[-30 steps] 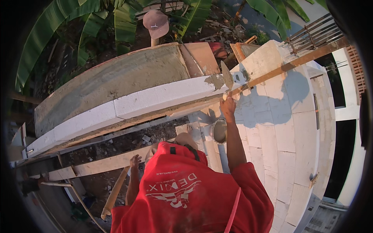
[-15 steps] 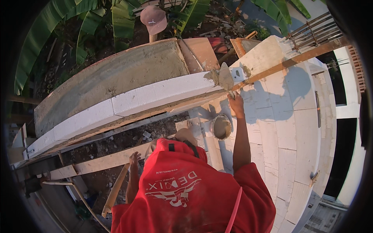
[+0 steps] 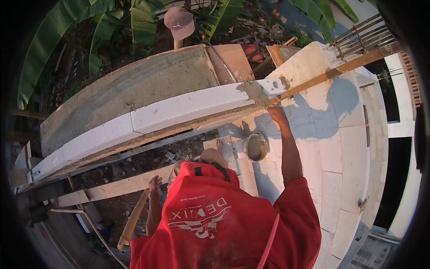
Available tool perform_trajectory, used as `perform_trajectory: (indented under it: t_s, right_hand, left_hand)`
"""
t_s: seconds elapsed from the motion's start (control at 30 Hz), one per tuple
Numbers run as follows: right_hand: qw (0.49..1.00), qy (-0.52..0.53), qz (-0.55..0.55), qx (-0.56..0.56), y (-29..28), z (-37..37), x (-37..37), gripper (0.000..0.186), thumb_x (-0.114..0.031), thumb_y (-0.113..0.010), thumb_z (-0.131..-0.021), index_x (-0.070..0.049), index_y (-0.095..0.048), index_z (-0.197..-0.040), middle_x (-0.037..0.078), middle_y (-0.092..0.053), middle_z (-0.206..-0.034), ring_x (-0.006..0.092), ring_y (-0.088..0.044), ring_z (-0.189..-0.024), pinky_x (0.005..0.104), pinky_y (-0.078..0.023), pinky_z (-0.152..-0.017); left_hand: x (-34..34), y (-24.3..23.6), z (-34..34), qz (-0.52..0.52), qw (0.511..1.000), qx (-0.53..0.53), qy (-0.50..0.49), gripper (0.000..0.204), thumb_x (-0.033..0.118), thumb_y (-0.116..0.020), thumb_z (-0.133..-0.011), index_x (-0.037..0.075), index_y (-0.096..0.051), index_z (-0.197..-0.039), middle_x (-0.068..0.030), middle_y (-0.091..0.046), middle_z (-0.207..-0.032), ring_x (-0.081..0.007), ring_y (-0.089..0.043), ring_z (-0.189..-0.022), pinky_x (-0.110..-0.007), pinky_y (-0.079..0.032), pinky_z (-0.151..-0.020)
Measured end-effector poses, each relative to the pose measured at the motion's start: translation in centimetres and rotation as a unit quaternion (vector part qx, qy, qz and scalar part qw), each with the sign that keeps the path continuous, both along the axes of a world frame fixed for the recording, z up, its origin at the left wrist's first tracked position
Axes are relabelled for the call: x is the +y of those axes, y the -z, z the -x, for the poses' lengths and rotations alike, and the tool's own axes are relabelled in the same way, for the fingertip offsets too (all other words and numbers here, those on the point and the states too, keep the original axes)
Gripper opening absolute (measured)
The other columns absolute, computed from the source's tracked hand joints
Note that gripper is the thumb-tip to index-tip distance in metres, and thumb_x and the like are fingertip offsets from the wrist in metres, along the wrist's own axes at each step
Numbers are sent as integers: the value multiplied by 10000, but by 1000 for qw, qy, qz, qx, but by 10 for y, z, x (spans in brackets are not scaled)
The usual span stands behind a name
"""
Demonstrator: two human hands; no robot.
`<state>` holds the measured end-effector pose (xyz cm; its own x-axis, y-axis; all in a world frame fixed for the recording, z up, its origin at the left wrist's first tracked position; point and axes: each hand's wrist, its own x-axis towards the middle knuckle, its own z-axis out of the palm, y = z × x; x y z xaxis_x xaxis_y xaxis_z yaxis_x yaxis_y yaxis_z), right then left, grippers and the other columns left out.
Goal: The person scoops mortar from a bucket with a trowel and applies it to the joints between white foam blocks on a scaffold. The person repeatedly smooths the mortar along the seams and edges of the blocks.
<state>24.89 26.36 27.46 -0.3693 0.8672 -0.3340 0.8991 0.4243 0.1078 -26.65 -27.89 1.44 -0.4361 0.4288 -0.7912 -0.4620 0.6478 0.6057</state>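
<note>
My right hand (image 3: 278, 115) is closed around the handle of a trowel, reaching to the near edge of a row of white blocks (image 3: 172, 107). The trowel's blade barely shows there, turned edge-on or hidden. Just past the hand, a patch of wet grey mortar (image 3: 255, 93) covers part of the block top. Below the hand a round bucket (image 3: 256, 147) with grey mortar in it stands on the pale block surface. My left hand (image 3: 155, 183) hangs low with its fingers apart, close to the upper end of a wooden post (image 3: 134, 217); nothing shows in it.
A wide grey mortar-coated panel (image 3: 134, 83) lies beyond the blocks. A long brown bar (image 3: 336, 71) runs to reinforcing bars (image 3: 358, 36) at the upper right. A plank (image 3: 125, 184) crosses above rubbly ground at left. A cap (image 3: 179, 23) sits on a post near banana leaves.
My right hand has moved slightly right and up, and the trowel blade, broad over the mortar before, has come down off it. My left hand has hardly moved.
</note>
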Motion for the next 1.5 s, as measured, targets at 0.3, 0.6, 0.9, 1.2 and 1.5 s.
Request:
perform_trajectory:
  t_s: [0.3, 0.6, 0.9, 1.2, 1.5]
  right_hand:
    - [987, 8, -19, 159, 28, 2, -15, 256, -201, -538, -960, -41, -720, -1041, 248, -708, -1016, 374, -702, -969, 481, -555, -827]
    - [877, 363, 172, 264, -38, 37, -10, 353, -293, -523, -1004, 13, -695, -974, 269, -694, -1076, 380, -689, -1017, 469, -549, -811]
    - [943, 210, 81, 246, -11, 15, -25, 539, -441, -591, -949, -33, -640, -1297, 246, -643, -1300, 424, -623, -1177, 506, -481, -1000]
    - [920, 348, -83, 159, 12, -15, 23, 603, -457, -627, -872, -11, -638, -1278, 247, -645, -1303, 417, -605, -1225, 507, -479, -1018]
    - [955, 248, -28, 160, 32, 6, 21, 577, -443, -500, -948, -30, -611, -1336, 228, -593, -1375, 406, -535, -1302, 468, -410, -1114]
  left_hand:
    - [-13, 0, -16, 0, 999, -49, 0, 544, 331, -568, -978, -82, -575, -1331, -211, -628, -1326, -346, -674, -1155, -432, -546, -925]
    - [25, -6, -7, -4, 1000, 3, -10, 542, 335, -586, -975, -77, -584, -1326, -193, -645, -1307, -347, -684, -1139, -427, -564, -893]
    - [5, 28, -3, 4, 1000, -19, 24, 631, 494, -557, -951, 73, -542, -1421, -143, -636, -1372, -339, -615, -1238, -615, -349, -1008]
    - [-13, 21, 0, 7, 1000, 2, 8, 599, 349, -602, -954, -99, -547, -1346, -217, -618, -1340, -348, -685, -1143, -427, -566, -871]
    - [-14, 3, -15, 10, 998, -18, -59, 549, 347, -578, -960, -65, -571, -1323, -226, -682, -1224, -358, -691, -1095, -417, -547, -896]
